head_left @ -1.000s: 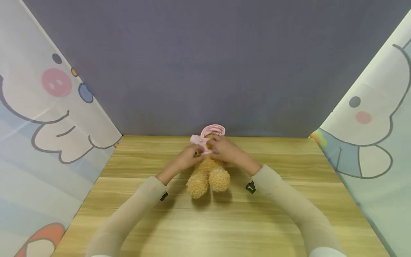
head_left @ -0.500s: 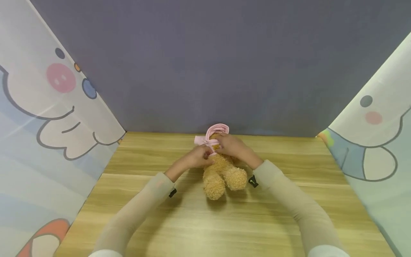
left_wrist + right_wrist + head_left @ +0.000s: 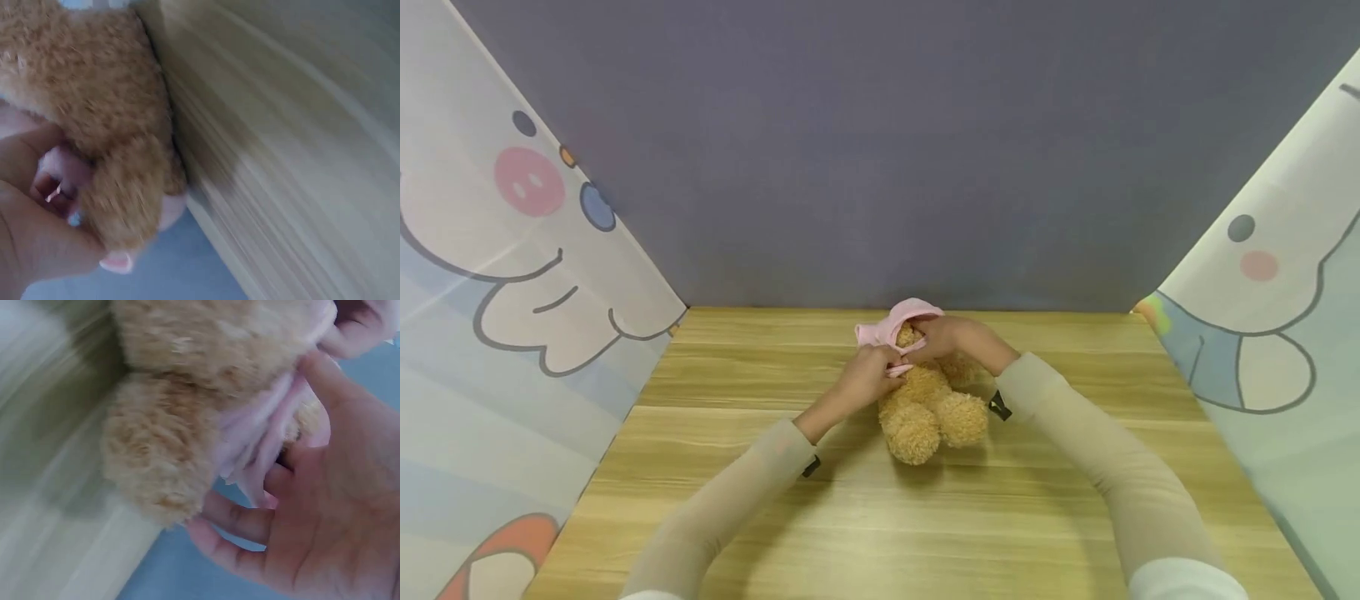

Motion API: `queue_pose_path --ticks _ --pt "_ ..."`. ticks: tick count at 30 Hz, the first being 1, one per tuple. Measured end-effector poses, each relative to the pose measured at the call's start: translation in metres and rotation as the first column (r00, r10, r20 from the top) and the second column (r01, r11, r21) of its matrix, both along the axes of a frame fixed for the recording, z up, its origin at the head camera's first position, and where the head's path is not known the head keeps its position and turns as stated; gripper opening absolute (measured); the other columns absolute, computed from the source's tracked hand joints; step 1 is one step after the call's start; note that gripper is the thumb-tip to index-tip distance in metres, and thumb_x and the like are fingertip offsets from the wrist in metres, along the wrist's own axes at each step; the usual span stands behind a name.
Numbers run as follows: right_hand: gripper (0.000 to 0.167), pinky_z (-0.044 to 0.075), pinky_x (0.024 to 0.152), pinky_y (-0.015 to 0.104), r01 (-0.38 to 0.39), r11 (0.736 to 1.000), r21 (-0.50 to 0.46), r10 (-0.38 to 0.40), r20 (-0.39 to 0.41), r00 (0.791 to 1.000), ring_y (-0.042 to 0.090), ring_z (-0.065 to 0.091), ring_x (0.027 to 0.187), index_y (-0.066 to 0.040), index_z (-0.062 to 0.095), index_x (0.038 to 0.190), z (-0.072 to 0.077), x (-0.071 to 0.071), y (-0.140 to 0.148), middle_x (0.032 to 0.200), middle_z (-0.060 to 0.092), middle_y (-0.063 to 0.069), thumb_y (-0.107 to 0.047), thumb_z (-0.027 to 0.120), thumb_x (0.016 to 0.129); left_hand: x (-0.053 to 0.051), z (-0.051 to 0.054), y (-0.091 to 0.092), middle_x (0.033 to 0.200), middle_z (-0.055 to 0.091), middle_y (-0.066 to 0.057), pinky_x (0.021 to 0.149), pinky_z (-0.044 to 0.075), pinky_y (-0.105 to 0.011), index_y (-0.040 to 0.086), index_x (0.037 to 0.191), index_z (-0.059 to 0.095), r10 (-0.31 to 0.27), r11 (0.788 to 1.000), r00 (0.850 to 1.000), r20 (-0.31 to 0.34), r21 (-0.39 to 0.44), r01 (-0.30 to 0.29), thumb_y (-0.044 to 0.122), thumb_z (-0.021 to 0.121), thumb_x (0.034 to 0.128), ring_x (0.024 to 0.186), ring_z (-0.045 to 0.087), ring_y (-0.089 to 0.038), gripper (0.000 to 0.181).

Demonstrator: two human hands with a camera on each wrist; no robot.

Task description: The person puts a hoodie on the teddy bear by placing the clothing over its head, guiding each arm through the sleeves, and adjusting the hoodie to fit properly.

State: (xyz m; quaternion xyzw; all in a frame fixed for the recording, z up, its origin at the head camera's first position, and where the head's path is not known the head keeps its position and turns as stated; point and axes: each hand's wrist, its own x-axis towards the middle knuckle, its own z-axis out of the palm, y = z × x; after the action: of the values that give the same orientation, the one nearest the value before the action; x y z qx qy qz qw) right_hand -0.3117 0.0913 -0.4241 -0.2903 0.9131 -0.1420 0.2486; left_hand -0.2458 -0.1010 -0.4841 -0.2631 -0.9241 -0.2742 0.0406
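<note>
A curly-furred tan teddy bear [image 3: 925, 387] lies on its back on the table, its legs toward the person. A pink hooded garment [image 3: 891, 329] is bunched round its head and upper chest. My left hand [image 3: 867, 375] pinches the garment's lower edge at the chest; in the left wrist view, the bear's arm [image 3: 128, 194] lies beside the fingers. With its thumb and fingers, my right hand [image 3: 953, 337] holds the cloth near the hood's opening. Folds of pink cloth [image 3: 256, 431] hang between thumb and fingers in the right wrist view. The bear's face is mostly hidden.
The wood-grain table [image 3: 850, 533] ends at a dark grey back panel [image 3: 880, 167], close behind the hood. Cartoon-printed curtains [image 3: 467, 350] hang along both sides. Black straps [image 3: 998, 407] show at the wrists.
The bear's legs have shifted to the right in the head view. The hood has come down further over the head, and my right hand has moved in toward its opening.
</note>
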Motion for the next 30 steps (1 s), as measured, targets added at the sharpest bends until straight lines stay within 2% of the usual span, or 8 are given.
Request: queue_pose_path --ticks 3,6,10,16,18,21,26,30 --pt "0.082 0.036 0.115 0.052 0.011 0.998 -0.055 -0.013 -0.043 0.999 0.038 0.043 0.140 -0.009 0.027 0.161 -0.008 0.001 0.004 0.159 0.038 0.019 -0.051 0.060 0.098 -0.004 -0.001 -0.010 0.082 0.064 -0.003 0.067 0.049 -0.026 0.009 0.083 0.067 -0.021 0.989 0.995 0.099 0.145 0.006 0.013 0.080 0.0879 0.075 0.057 -0.014 0.015" --pt "0.076 0.042 0.110 0.053 0.006 0.994 -0.111 -0.020 -0.120 0.993 0.039 0.052 0.132 -0.006 0.031 0.158 -0.016 0.003 0.005 0.153 0.045 0.021 -0.045 0.061 0.100 -0.011 0.001 -0.026 0.089 0.068 -0.006 0.074 0.055 -0.030 0.006 0.093 0.069 0.034 0.968 0.979 0.201 0.237 -0.082 0.009 0.073 0.0938 0.084 0.064 -0.019 0.005" --pt "0.075 0.048 0.097 0.061 0.062 0.992 -0.112 -0.087 -0.236 0.968 0.046 0.058 0.121 -0.012 0.032 0.158 -0.021 0.014 0.000 0.151 0.044 0.022 -0.045 0.063 0.099 -0.016 0.003 -0.045 0.099 0.071 -0.011 0.082 0.057 -0.038 0.003 0.100 0.069 0.113 0.970 0.945 0.306 0.172 -0.172 0.008 0.065 0.0982 0.095 0.068 -0.027 0.006" --pt "0.075 0.049 0.088 0.061 0.065 0.988 -0.143 -0.121 -0.426 0.896 0.048 0.055 0.112 -0.017 0.039 0.150 -0.020 0.049 -0.008 0.149 0.034 0.020 -0.038 0.078 0.089 -0.014 -0.004 -0.051 0.108 0.069 -0.019 0.086 0.058 -0.036 -0.002 0.104 0.062 0.041 0.989 0.920 0.389 0.114 -0.093 0.000 0.072 0.0907 0.102 0.069 -0.033 0.017" --pt "0.068 0.046 0.088 0.055 0.051 0.992 -0.117 -0.099 -0.459 0.883 0.045 0.052 0.112 -0.017 0.046 0.144 -0.018 0.059 -0.012 0.142 0.040 0.017 -0.037 0.079 0.088 -0.015 -0.007 -0.049 0.108 0.068 -0.019 0.083 0.058 -0.034 -0.002 0.105 0.060 0.041 0.988 0.920 0.390 0.119 -0.094 -0.002 0.073 0.0895 0.101 0.069 -0.032 0.021" --pt "0.054 0.044 0.086 0.052 0.038 0.998 -0.041 -0.054 -0.519 0.853 0.045 0.050 0.111 -0.017 0.052 0.137 -0.021 0.065 -0.019 0.131 0.048 0.015 -0.042 0.072 0.093 -0.018 -0.009 -0.041 0.099 0.066 -0.016 0.076 0.057 -0.032 -0.002 0.101 0.058 0.076 0.991 0.937 0.342 0.082 -0.110 0.000 0.072 0.0915 0.091 0.067 -0.026 0.016" --pt "0.059 0.047 0.082 0.054 0.114 0.993 0.017 -0.077 -0.641 0.763 0.045 0.054 0.100 -0.007 0.055 0.131 -0.036 0.064 -0.031 0.120 0.053 0.019 -0.047 0.072 0.092 -0.021 -0.013 -0.024 0.084 0.055 -0.008 0.066 0.047 -0.031 0.003 0.083 0.056 0.087 0.996 0.982 0.170 -0.037 -0.082 0.005 0.063 0.0977 0.075 0.052 -0.018 0.017" --pt "0.069 0.050 0.085 0.055 0.244 0.967 0.070 -0.123 -0.710 0.694 0.045 0.056 0.098 -0.005 0.054 0.131 -0.046 0.060 -0.038 0.119 0.055 0.020 -0.054 0.075 0.087 -0.020 -0.011 -0.019 0.082 0.054 -0.008 0.067 0.047 -0.033 0.005 0.079 0.055 0.043 0.999 0.995 0.096 -0.006 -0.042 0.005 0.062 0.0991 0.075 0.052 -0.019 0.022"
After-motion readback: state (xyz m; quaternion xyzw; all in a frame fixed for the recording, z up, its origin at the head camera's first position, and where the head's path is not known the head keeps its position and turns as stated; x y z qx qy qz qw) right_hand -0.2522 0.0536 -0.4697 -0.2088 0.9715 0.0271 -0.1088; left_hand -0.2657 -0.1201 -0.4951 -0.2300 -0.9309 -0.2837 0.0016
